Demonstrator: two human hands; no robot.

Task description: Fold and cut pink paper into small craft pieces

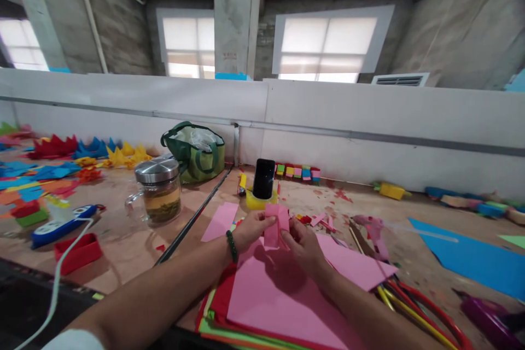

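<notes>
My left hand [251,229] and my right hand [302,241] both grip a small folded piece of pink paper [271,234], one at each side. The left thumb lies across its face, and the right thumb presses its right edge. Beneath them lies a large pink sheet [270,295] on top of a stack of coloured sheets, with red, green and orange edges showing. Another pink sheet [353,262] sticks out to the right, and a smaller pink piece [221,221] rests at the left. Pink scraps [326,222] lie just beyond my right hand.
A phone [263,179] leans in a yellow holder [255,202] straight ahead. To the left stand a lidded glass mug [159,197], a green bag [205,158] and a red paper box [77,253]. A pink glue gun [374,234], scissors [435,306] and a blue sheet [476,257] are right.
</notes>
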